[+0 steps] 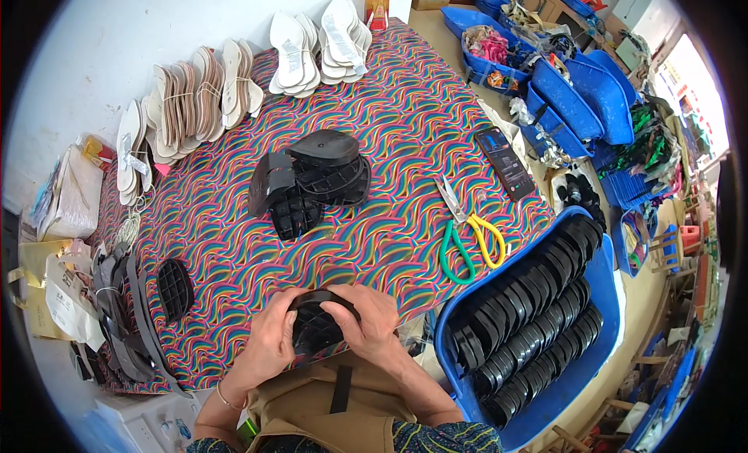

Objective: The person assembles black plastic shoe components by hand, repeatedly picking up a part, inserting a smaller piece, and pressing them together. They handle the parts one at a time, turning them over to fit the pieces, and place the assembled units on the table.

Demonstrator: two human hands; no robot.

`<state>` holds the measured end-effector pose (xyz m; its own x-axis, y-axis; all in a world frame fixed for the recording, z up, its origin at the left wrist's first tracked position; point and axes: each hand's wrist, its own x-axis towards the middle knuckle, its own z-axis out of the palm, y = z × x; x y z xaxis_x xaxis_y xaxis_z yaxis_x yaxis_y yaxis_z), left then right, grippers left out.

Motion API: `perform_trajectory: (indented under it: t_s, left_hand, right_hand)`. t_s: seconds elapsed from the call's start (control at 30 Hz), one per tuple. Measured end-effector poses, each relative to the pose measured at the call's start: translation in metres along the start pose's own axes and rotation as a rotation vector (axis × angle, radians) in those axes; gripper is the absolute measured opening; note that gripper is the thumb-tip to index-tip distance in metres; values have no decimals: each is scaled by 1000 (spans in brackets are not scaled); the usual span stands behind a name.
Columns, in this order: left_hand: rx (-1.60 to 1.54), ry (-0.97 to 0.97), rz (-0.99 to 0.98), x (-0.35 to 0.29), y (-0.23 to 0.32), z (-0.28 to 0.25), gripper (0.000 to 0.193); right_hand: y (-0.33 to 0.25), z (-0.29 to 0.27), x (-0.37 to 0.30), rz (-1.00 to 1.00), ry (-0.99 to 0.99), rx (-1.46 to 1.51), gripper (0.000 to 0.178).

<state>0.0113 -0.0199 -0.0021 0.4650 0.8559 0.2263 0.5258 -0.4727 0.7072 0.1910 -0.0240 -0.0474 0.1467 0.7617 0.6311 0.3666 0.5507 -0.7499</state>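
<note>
Close to my body at the table's near edge, both hands grip a black shoe sole piece (314,330) with a grid of ribs in its hollow face. My left hand (269,334) closes round its left side, while my right hand (369,322) holds the right side with the thumb laid over the rim. Further off, a small heap of black sole pieces (326,148) lies mid-table, some showing ribbed faces. A single ribbed black piece (174,290) rests to the left. Scissors (463,218) with one green and one yellow handle lie partly open to the right.
A blue basket (615,297) holding rows of black soles stands at the table's right. A phone (505,164) lies near the right edge of the patterned tablecloth (413,133). Tied bundles of pale insoles (292,56) lean along the wall. Black strips (117,313) lie at left.
</note>
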Motion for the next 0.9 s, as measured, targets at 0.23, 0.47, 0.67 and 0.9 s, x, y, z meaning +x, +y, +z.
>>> perform_trajectory:
  t_s: [0.23, 0.47, 0.67, 0.9]
  left_hand:
    - [462, 13, 325, 13, -21, -12, 47]
    - [555, -46, 525, 24, -32, -5, 51]
    - [499, -123, 452, 25, -14, -5, 59]
    - [325, -101, 391, 23, -9, -13, 55]
  right_hand:
    - [-14, -10, -4, 509, -173, 198, 45]
    - [-35, -20, 12, 319, -212, -279, 72]
    - [-16, -20, 6, 85, -423, -239, 66]
    - [-10, -24, 6, 31, -412, -158, 57]
